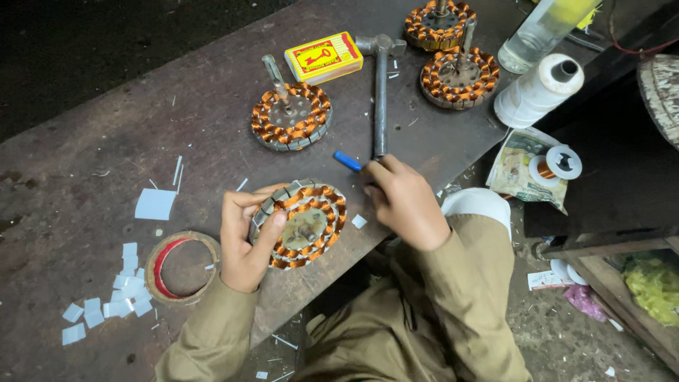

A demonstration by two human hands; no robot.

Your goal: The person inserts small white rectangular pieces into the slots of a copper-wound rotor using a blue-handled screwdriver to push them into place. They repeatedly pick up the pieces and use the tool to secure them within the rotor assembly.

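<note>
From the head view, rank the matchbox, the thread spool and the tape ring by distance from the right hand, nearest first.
1. Matchbox: yellow and red, up the bench, above and left of the right hand.
2. Thread spool: white, toward the bench's far right edge; a bit farther than the matchbox.
3. Tape ring: far left, beyond the left hand.

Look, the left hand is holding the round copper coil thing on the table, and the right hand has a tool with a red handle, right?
Not quite. The head view shows the right hand holding a tool with a blue handle, not red. The rest holds: the left hand grips the round copper-wound stator on the table.
</note>
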